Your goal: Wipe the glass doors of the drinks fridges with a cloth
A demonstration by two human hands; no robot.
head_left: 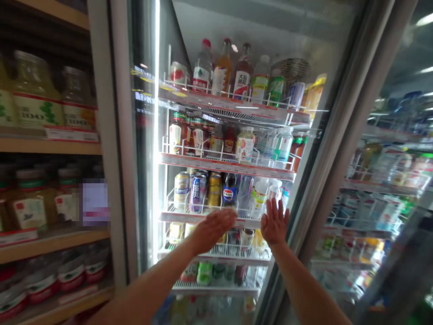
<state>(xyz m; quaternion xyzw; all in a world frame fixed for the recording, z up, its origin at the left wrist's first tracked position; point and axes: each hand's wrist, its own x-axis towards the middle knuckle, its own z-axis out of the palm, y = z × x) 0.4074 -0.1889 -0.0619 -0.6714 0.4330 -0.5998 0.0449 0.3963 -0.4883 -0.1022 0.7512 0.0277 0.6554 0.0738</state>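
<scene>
In the head view both bare hands reach out in front of a lit drinks fridge (237, 169). My left hand (214, 228) is held edge-on with its fingers stretched out toward the right, just below a Pepsi bottle (229, 192). My right hand (275, 225) is raised with fingers spread, near the door's right frame (313, 180). Both hands hold nothing. Reflected lettering shows on the glass door (149, 90); whether either palm touches it I cannot tell. Inside stand a blue can (197, 193), a gold can (214, 192) and a clear bottle (283, 146).
Wooden shelves (50, 145) with juice bottles (36, 97) line the left side, beside a grey post (111, 135). Another fridge section (379, 216) with drinks stands at the right, blurred. Wire racks (226, 162) hold rows of bottles and cans.
</scene>
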